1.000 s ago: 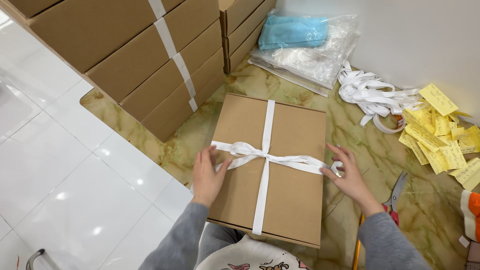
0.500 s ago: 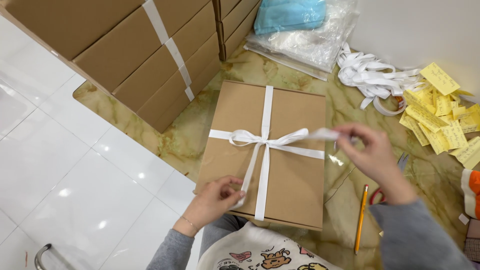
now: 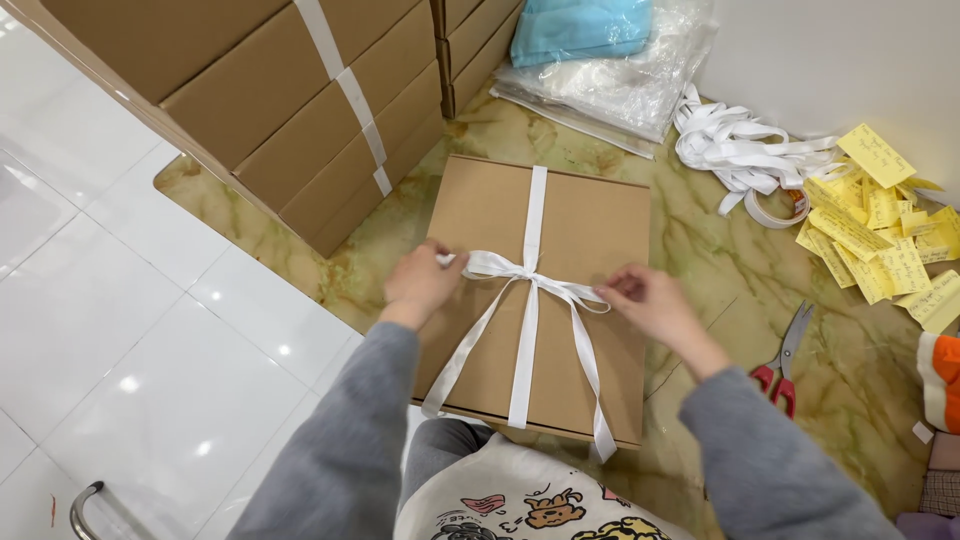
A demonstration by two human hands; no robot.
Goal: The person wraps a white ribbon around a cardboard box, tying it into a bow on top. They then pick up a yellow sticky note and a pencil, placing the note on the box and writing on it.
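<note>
A flat brown box [image 3: 540,300] lies on the green and yellow stone floor [image 3: 720,270], right in front of the person. A white ribbon [image 3: 527,300] runs along the box from its far edge to its near edge, and a bow sits on top near the middle of the box.

The left hand [image 3: 420,283] is at the left side of the bow, with its fingers closed on a loop of the ribbon. The right hand [image 3: 645,300] is at the right side of the bow, with its fingers pinched on the other loop. Two long ribbon tails hang down toward the near edge of the box.

The ribbon is already around the box and the knot looks tied. The bow looks almost done; the loops may still need pulling even.

Left of the box is a pile of bigger brown boxes [image 3: 290,130] with white tape. Right of the box lie red scissors [image 3: 783,365]. Far right of the box are yellow paper notes [image 3: 880,230] and a heap of loose white ribbon [image 3: 745,150]. Beyond the box is a clear bag [image 3: 620,70] with something blue in it.
</note>
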